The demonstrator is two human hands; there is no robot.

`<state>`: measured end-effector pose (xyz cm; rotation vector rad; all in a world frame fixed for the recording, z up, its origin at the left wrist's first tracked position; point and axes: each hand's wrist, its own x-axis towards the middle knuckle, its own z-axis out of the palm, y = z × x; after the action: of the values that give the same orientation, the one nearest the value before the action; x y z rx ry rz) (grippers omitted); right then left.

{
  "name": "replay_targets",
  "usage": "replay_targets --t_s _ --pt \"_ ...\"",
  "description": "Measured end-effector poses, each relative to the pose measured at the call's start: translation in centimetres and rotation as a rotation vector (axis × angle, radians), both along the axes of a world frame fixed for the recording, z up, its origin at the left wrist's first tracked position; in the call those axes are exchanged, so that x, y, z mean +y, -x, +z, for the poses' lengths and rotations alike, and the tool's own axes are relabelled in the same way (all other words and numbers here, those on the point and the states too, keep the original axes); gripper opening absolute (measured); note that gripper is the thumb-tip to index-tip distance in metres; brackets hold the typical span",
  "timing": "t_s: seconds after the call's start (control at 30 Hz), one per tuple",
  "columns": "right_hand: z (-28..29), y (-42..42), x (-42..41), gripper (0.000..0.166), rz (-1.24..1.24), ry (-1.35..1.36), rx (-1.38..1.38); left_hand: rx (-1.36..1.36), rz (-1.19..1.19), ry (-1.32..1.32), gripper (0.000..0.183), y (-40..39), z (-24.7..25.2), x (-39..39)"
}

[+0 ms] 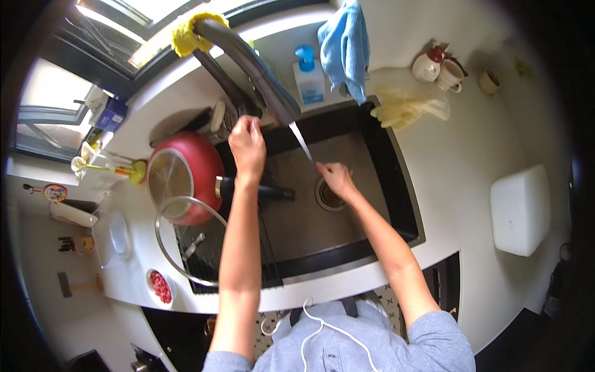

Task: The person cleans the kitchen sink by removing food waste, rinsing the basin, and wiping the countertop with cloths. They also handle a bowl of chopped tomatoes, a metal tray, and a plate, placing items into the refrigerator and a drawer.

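A stream of water (301, 142) runs from the dark kitchen faucet (253, 60) into the black sink (320, 223). My right hand (338, 180) is at the lower end of the stream, above the drain (329, 195), its fingers curled; whether it holds anything is unclear. My left hand (248, 142) is raised at the base of the faucet, fingers bent near its lever, which is mostly hidden. Left of my left forearm a red pan (209, 162) leans tilted with its black handle (276, 193) over the sink. A glass lid (193, 249) lies in front of it.
A yellow cloth (190, 35) hangs on the faucet. Behind the sink are a soap pump bottle (309, 81) and a blue towel (345, 51). Rubber gloves (404, 109) and a white container (520, 211) are on the right. A bowl of red pieces (161, 288) stands at left.
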<state>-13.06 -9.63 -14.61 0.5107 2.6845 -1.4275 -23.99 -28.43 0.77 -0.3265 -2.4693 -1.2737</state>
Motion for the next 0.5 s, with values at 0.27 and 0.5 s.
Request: replay_targets --t_s 0.27,0.5 --pt "1.9 -1.7 3.2 0.025 0.268 -0.287 0.222 -0.046 -0.033 -0.012 0.02 3.4 1.8 -0.3" --pt "-15.3 0.7 -5.1 0.049 0.574 -0.786 0.481 -0.09 -0.169 -0.237 0.017 -1.7 0.9 -0.7"
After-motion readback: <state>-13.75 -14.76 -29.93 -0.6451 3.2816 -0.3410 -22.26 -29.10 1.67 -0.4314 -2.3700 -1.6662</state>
